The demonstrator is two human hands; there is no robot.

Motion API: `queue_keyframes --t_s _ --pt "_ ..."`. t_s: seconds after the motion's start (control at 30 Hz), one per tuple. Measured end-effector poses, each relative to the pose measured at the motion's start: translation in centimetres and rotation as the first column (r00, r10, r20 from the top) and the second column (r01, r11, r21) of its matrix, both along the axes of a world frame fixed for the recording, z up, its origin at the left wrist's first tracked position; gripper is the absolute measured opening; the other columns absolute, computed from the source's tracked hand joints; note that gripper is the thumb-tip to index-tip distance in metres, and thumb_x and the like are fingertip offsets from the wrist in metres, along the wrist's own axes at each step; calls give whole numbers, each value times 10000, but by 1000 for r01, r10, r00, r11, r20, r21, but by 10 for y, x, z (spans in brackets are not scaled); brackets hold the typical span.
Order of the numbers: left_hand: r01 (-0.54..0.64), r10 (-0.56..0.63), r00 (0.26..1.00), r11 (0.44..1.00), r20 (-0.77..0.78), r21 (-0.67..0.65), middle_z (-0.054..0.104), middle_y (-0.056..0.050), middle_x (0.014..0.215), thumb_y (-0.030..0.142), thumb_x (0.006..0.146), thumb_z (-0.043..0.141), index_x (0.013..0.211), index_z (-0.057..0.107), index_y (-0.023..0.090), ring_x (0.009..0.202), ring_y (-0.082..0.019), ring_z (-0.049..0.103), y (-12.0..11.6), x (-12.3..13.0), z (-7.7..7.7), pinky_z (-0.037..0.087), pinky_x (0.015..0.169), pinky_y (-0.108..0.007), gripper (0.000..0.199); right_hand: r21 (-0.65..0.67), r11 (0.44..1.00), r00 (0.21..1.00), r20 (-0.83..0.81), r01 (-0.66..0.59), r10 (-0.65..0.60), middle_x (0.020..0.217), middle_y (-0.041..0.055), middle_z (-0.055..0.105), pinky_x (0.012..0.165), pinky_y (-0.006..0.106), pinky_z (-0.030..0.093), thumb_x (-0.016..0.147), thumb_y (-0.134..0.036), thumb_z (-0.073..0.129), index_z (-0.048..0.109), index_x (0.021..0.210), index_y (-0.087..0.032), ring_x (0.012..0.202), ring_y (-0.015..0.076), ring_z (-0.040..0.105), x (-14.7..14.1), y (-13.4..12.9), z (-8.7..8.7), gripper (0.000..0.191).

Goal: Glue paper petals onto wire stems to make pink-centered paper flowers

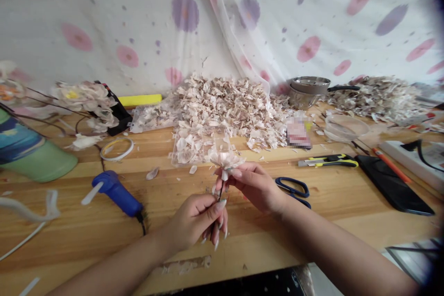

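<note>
Upright over the table's middle stands an artificial flower with pale pinkish petals and a thin dark stem. My left hand is closed around the lower stem, thumb pressed against the fingers. Just above it, my right hand pinches the base of the bloom between thumb and fingers; its other fingers curl behind the stem. Right behind the flower lies a clear plastic tray with loose petals, in front of a large heap of dried petals.
A blue glue gun lies left, near a tape roll and a green vase. Scissors, a yellow utility knife and a black phone lie right. Metal bowls stand behind, beside another petal heap.
</note>
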State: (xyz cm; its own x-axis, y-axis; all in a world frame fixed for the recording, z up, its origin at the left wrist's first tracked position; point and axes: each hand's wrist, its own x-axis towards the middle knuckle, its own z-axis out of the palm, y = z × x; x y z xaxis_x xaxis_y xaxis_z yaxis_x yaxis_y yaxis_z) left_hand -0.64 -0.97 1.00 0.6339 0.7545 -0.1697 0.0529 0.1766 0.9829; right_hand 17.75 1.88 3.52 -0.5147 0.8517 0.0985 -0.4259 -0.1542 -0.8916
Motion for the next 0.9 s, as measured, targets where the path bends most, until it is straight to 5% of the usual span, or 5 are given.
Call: queue_keyframes --t_s 0.5,0.9 --pt "25 -22 999 997 43 -68 629 -30 605 737 787 598 644 506 161 408 -78 538 -1 1 5 324 378 -184 601 34 999 1000 -14 -9 10 786 77 741 755 314 463 826 -448 712 769 825 -134 734 164 631 0 0 -1 320" --pt "57 -58 997 998 -53 -13 588 -21 539 752 811 545 669 598 129 420 -82 526 1 -1 1 329 404 -183 641 53 999 999 -35 6 -4 745 35 744 709 253 495 774 -398 795 766 853 -140 686 124 657 0 2 -9 271"
